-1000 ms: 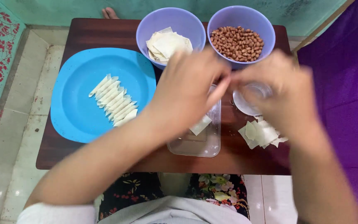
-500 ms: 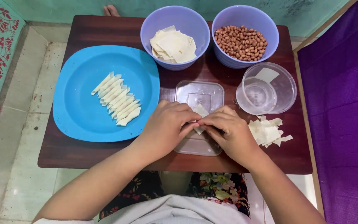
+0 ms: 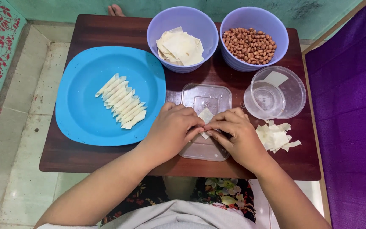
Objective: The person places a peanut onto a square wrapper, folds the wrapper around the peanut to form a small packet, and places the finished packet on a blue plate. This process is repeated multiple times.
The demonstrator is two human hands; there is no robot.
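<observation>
My left hand and my right hand meet over a clear plastic lid on the brown table. Between their fingertips they pinch a small pale dough wrapper, which lies against the lid. To the left, a blue plate carries a row of several rolled pale wrappers. Behind the hands stand a lilac bowl of square wrappers and a lilac bowl of peanuts.
A clear round container with a smaller clear cup inside it sits at the right. Dough trimmings lie in front of it. A purple cloth borders the table's right side, tiled floor the left.
Both hands came down from near the bowls to the clear lid and closed together on the small wrapper, settling slightly lower on the lid.
</observation>
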